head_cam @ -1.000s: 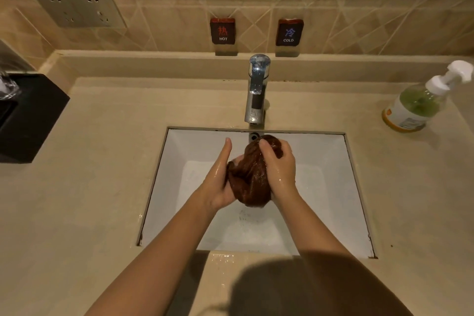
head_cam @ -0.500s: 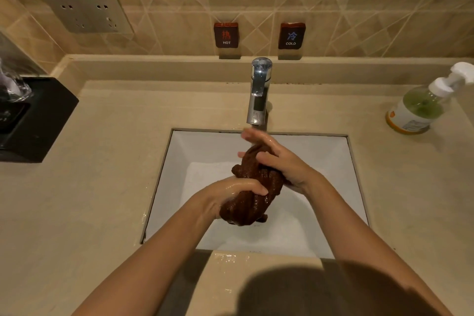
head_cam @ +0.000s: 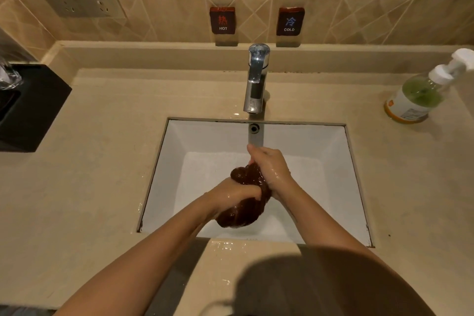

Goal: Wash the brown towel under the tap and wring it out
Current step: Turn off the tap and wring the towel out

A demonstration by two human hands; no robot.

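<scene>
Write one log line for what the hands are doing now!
step: wringing | left hand + right hand: gripping brown towel | over sink

One head-worn wide-angle view looked forward and steeply down from above the sink, close over it, facing the tap and tiled wall.

Two small dark signs hang on the tiled wall in the upper middle of the frame. The left sign says "HOT" in white under a red Chinese character. The right sign says "COLD" under a blue one. The soap bottle label at right is too blurry to read.
</scene>
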